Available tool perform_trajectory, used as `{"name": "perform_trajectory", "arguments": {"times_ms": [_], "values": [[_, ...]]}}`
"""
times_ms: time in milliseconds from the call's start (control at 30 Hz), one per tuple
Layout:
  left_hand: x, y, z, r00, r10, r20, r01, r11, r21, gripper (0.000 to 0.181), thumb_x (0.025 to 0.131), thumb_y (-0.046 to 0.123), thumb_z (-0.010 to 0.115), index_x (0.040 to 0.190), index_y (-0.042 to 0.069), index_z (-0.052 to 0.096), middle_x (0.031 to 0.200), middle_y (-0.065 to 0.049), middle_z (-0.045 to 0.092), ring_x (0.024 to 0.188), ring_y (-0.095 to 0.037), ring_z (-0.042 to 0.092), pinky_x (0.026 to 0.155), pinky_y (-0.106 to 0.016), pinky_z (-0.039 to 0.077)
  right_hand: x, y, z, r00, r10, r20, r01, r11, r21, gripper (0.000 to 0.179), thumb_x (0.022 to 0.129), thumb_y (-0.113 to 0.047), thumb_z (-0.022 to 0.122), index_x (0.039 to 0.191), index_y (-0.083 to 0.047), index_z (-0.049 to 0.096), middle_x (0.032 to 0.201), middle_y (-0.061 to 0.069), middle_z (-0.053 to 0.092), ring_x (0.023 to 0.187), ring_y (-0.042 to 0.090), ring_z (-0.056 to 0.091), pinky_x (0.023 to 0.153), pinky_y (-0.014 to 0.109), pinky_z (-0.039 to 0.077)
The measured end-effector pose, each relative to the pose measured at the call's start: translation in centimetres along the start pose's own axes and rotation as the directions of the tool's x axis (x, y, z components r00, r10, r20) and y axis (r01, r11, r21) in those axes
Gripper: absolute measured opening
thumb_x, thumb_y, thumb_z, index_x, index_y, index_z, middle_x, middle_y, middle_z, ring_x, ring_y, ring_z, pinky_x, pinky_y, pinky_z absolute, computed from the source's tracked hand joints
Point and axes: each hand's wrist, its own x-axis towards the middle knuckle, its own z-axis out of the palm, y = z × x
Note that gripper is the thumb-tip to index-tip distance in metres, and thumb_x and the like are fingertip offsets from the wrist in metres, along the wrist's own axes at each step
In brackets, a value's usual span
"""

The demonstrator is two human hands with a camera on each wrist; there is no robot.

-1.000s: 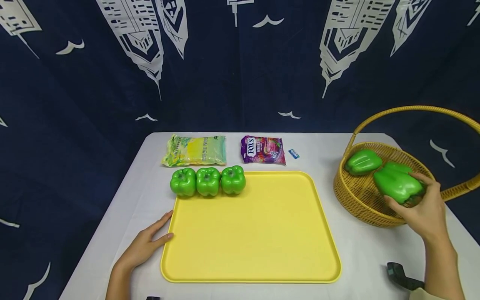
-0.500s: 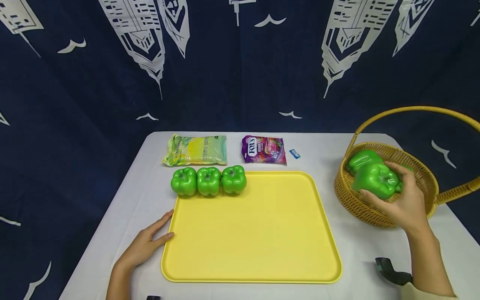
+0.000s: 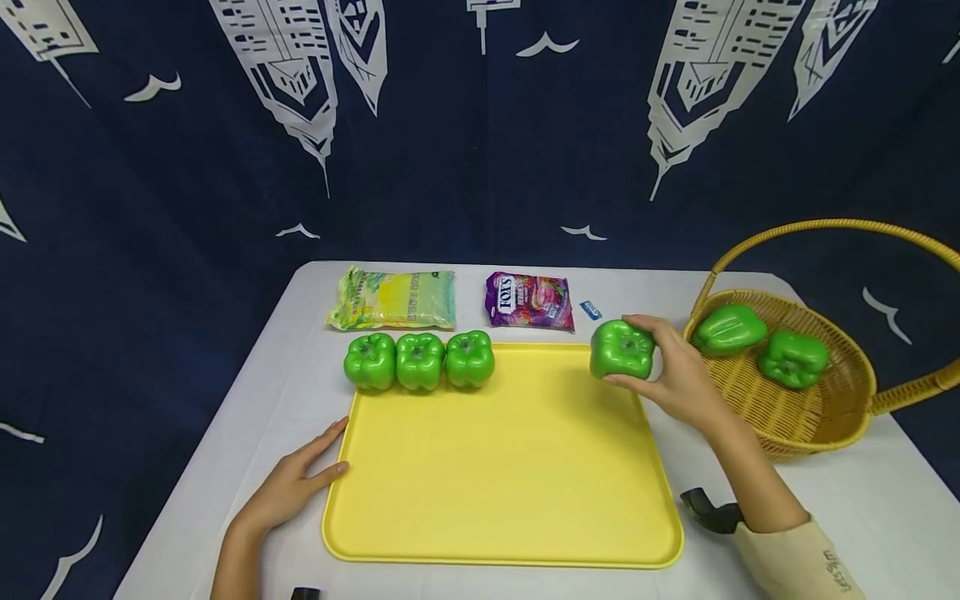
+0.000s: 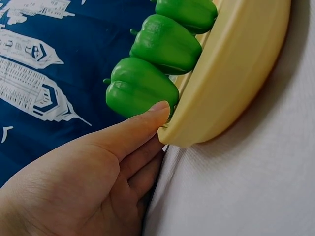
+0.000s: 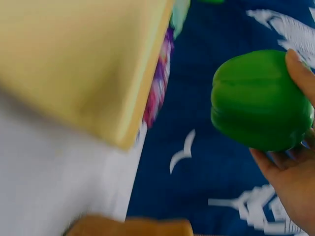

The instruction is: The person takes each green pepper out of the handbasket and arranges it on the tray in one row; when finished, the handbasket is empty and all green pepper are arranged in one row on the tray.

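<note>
My right hand (image 3: 678, 375) grips a green bell pepper (image 3: 622, 349) over the far right corner of the yellow tray (image 3: 495, 483). In the right wrist view the thumb and fingers curl round that bell pepper (image 5: 261, 101). My left hand (image 3: 288, 492) touches the tray's left edge with straight fingers; its thumb (image 4: 160, 109) shows at the rim in the left wrist view. Three more green bell peppers (image 3: 420, 362) stand in a row along the tray's far left edge. Two others, one lying (image 3: 729, 329) and one with its top up (image 3: 793, 359), are in the wicker basket (image 3: 780, 425).
Behind the tray lie a yellow-green packet (image 3: 393, 300), a purple FOX'S candy bag (image 3: 529, 301) and a small blue wrapper (image 3: 591, 310). The basket's tall handle (image 3: 832, 223) arches over it. A dark patterned cloth (image 3: 480, 167) hangs behind the white table.
My right hand has lifted a bell pepper out of the basket and carried it left to above the tray's far right corner. The left hand stays at the tray's edge.
</note>
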Motion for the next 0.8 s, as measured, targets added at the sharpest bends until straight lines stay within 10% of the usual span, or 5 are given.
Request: {"name": "perform_trajectory", "arguments": {"times_ms": [367, 800], "values": [[0.1, 0.2, 0.0, 1.000, -0.006, 0.009, 0.006, 1.000, -0.001, 0.065, 0.088, 0.040, 0.060, 0.144, 0.020, 0.034, 0.147, -0.012, 0.030, 0.134, -0.034, 0.025, 0.105, -0.056, 0.022, 1.8, -1.7, 5.5, 0.955, 0.023, 0.296, -0.005, 0.998, -0.062, 0.079, 0.070, -0.040, 0.080, 0.132, -0.009, 0.044, 0.117, 0.011, 0.054, 0.102, 0.025, 0.048, 0.083, 0.045, 0.047], [0.0, 0.3, 0.0, 1.000, -0.016, 0.008, 0.016, 1.000, -0.016, 0.064, 0.088, 0.040, 0.060, 0.144, 0.020, 0.035, 0.147, -0.013, 0.030, 0.134, -0.035, 0.024, 0.105, -0.057, 0.020, 4.8, -2.8, 8.7, 0.937, 0.015, 0.348, -0.014, 1.000, -0.005, 0.081, 0.073, -0.033, 0.079, 0.134, 0.002, 0.039, 0.127, 0.021, 0.048, 0.116, 0.035, 0.045, 0.098, 0.047, 0.039]]}}
